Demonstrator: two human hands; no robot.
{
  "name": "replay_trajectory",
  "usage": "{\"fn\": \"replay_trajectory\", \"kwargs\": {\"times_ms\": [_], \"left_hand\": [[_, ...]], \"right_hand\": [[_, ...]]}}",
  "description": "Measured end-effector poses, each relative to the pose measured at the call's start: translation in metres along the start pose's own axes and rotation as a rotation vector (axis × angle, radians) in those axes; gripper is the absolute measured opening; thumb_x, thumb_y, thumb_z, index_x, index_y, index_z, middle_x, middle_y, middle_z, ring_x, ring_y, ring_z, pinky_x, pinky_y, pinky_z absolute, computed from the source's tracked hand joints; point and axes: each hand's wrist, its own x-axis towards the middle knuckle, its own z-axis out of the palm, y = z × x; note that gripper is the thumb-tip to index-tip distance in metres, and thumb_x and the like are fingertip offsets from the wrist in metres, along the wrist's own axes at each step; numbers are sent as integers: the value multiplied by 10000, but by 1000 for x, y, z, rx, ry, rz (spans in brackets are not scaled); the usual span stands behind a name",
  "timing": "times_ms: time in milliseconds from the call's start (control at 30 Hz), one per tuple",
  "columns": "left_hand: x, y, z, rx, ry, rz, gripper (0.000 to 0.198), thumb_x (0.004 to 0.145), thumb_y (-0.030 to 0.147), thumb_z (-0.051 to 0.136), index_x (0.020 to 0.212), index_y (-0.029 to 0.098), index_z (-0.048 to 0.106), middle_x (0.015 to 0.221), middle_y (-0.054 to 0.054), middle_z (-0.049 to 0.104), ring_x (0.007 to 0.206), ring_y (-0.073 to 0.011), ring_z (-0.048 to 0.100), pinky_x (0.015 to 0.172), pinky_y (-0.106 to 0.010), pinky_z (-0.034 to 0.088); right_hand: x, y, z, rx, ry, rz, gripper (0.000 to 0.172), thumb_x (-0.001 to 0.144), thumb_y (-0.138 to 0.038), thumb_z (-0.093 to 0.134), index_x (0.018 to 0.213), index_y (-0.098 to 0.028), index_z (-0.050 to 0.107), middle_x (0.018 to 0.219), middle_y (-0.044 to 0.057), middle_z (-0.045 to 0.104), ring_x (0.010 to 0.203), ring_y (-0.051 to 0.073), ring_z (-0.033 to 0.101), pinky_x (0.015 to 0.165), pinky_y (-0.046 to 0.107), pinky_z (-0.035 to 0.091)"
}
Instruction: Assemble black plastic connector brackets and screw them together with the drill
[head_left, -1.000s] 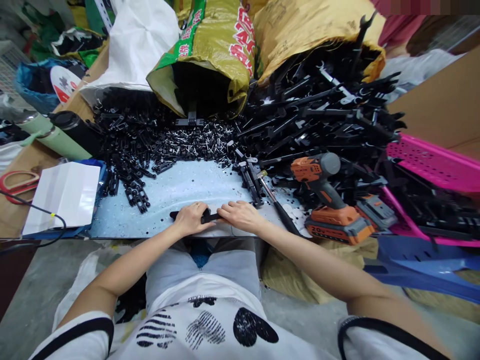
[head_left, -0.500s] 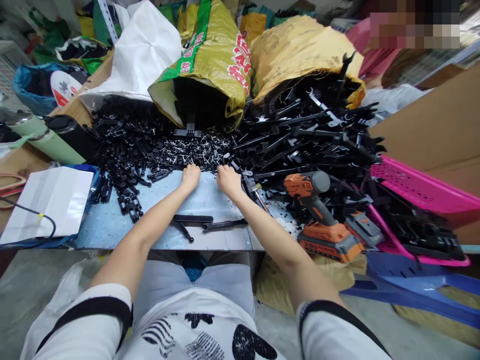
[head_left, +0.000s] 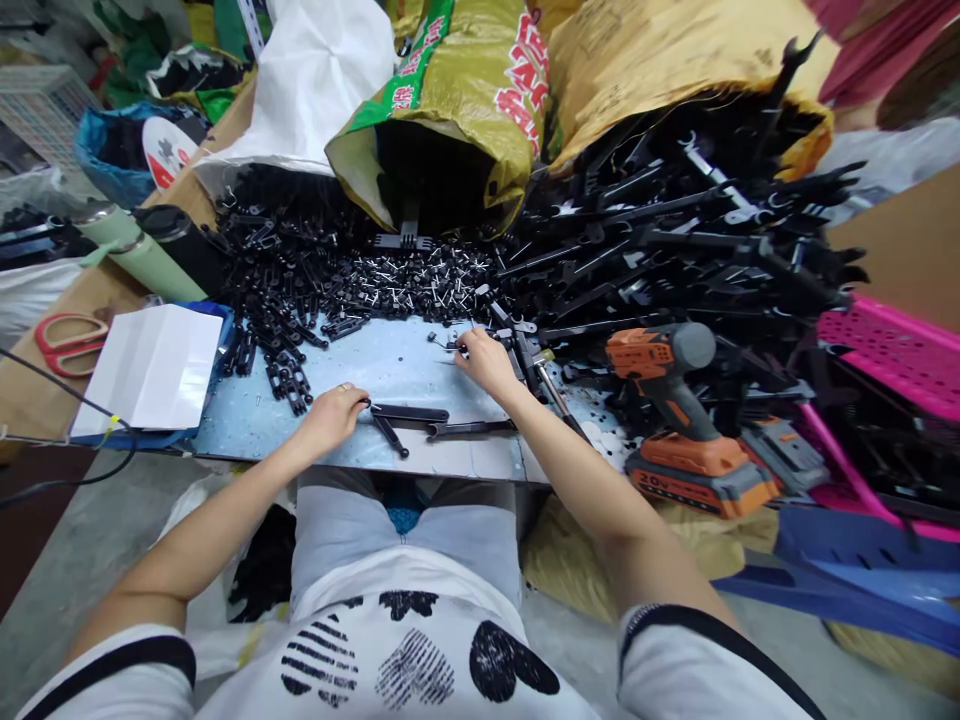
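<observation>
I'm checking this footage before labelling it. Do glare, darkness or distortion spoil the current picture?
In the head view, the white paper looks bright and nearly blank; the head view also shows the gold sack too dark inside to read; the head view seems stretched toward its edges, yet the left hand and right hand are clear.

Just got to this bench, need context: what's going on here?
A person is handling small black parts at a cluttered table. The left hand is at the near end of a flat black bar; whether it grips it is unclear. The right hand is at some small pieces in front of a heap of pinned parts. A power drill stands to the right.
</observation>
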Motion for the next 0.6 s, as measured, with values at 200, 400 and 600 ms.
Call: {"fn": "replay_trajectory", "kwargs": {"times_ms": [200,400,600], "left_hand": [[-1,17,3,290,-57,91,271,858,45,374,924,125,625,848,-98,591,829,-211,577,789,-328,475],[-4,10,20,326,25,262,323,857,17,346,1052,83,595,851,-121,602,826,-218,575,783,-353,496],[-9,-16,42,186,155,382,370,888,49,297,1152,104,552,901,-124,628,832,-187,593,770,-341,502]], "right_hand": [[-24,-3,-11,280,41,-108,152,820,-231,565,929,-142,624,890,77,621,779,180,580,727,268,431],[-55,-21,-26,575,-87,-215,147,819,-289,579,853,-166,653,788,42,664,691,149,595,680,256,455],[-69,-34,-43,369,-177,-289,100,806,-176,567,737,-163,639,748,44,648,667,140,577,633,227,412]]}}
